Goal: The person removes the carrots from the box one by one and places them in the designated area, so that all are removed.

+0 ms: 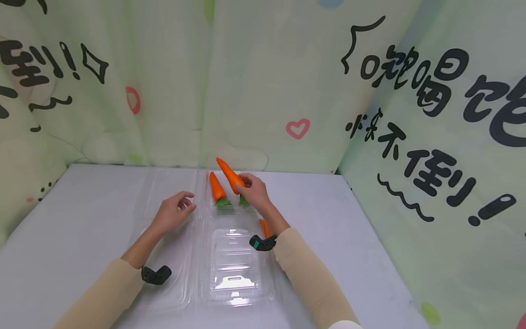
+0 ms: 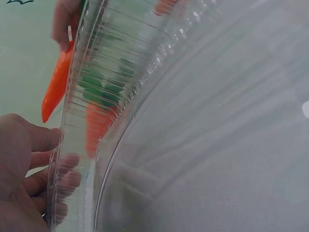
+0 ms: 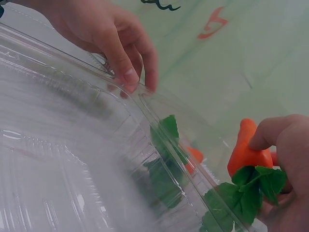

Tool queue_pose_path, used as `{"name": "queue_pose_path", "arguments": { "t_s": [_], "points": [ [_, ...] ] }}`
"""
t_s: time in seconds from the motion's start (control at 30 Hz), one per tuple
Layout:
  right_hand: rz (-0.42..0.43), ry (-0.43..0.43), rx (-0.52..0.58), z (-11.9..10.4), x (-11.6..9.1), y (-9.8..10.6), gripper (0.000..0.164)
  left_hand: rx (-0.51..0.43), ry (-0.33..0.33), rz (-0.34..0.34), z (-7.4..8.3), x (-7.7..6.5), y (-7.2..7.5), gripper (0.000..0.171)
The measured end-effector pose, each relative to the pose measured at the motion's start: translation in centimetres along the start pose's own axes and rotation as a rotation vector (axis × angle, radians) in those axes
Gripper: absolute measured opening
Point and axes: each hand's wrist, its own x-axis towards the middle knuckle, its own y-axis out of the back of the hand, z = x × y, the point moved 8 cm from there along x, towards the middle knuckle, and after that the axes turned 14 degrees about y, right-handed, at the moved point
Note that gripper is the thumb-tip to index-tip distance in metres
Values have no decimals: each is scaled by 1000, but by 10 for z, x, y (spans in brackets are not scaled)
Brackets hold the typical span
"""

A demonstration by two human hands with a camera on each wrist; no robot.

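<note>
My right hand point(image 1: 254, 189) holds an orange carrot point(image 1: 228, 173) by its thick end, thumb and fingers around it. Its green leaves point(image 3: 248, 191) hang below the fingers, and its tip points away from me. A second carrot point(image 1: 215, 186) with leaves lies at the far end of the clear plastic clamshell container point(image 1: 213, 292). Part of another carrot point(image 1: 265, 228) shows beside my right forearm, which covers the rest. My left hand point(image 1: 176, 210) hovers by the container's middle fold with loosely bent fingers. Its fingertips point(image 3: 129, 79) are right at the plastic rim in the right wrist view.
The container's other half point(image 1: 164, 283) lies spread to the left on the white table point(image 1: 82, 219). Printed curtains point(image 1: 246, 91) stand behind the table and along its right side. Each wrist wears a black camera point(image 1: 156, 275).
</note>
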Motion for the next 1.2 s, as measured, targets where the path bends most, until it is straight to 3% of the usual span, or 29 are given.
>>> {"name": "queue_pose_path", "arguments": {
  "t_s": [0.37,0.63,0.87,1.2],
  "points": [
    [8,33,-5,-4,-5,-2,39,0,29,6,-6,-6,-2,39],
    [2,41,-20,-7,-4,1,39,3,27,18,-6,-5,2,39],
    [29,51,-15,-8,-8,9,40,4,-15,25,-1,-1,1,37],
    [26,58,-25,-6,-11,11,40,3,-2,19,-2,-1,-2,37]
  ]
}}
